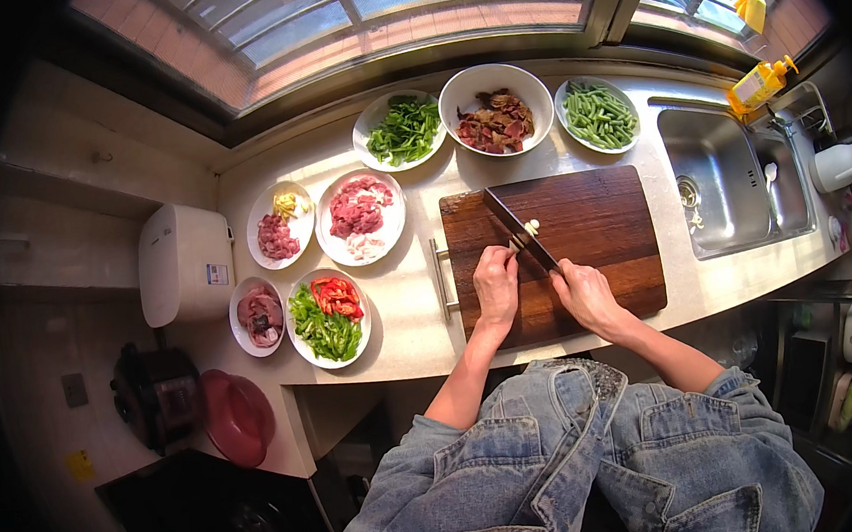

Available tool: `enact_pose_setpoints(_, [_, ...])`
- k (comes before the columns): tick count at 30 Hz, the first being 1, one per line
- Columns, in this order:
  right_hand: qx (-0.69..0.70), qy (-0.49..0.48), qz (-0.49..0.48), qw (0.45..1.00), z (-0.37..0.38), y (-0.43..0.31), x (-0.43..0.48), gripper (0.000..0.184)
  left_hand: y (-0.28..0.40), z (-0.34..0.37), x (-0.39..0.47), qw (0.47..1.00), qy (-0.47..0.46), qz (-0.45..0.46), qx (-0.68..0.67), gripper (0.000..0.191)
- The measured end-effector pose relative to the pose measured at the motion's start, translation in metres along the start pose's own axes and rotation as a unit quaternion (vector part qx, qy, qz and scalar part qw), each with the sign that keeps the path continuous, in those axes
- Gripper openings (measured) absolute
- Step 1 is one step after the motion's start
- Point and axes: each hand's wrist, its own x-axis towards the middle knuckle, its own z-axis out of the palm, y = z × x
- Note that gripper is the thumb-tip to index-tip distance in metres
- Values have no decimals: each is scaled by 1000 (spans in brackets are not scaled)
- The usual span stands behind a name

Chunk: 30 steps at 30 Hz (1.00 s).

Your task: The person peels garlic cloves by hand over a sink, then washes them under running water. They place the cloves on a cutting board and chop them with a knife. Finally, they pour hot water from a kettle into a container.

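Observation:
My right hand (586,295) grips the handle of a kitchen knife (519,227) with a broad, dark blade, which slants across a dark wooden cutting board (602,211). At the blade's left side, the bent fingertips of my left hand (496,283) pin a small pale vegetable piece (519,243), too small to name surely. A few cut pale slices (532,227) lie against the right side of the blade. My left fingers partly cover the held piece.
Behind the board stand a plate of leafy greens (404,129), a bowl of dark sliced meat (498,127) and a plate of cut green beans (600,117). Plates of raw meat (360,211) and sliced peppers (329,322) sit left. A steel sink (715,168) lies right.

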Motion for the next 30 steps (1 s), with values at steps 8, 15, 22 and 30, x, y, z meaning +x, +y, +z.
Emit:
enact_pose_setpoints(8, [-8, -14, -31, 999, -1, 0, -11, 15, 4, -2, 1, 1000, -11, -11, -14, 9])
enact_pose_setpoints(15, [-7, -24, -21, 999, 7, 0, -4, 18, -1, -1, 0, 1000, -3, 11, 2, 9])
enact_pose_setpoints(22, [52, 9, -6, 999, 11, -1, 14, 19, 2, -2, 1, 1000, 0, 5, -7, 10])
enact_pose_setpoints(30, [78, -7, 14, 997, -4, -12, 4, 22, -13, -66, 13, 992, 34, -108, -51, 16])
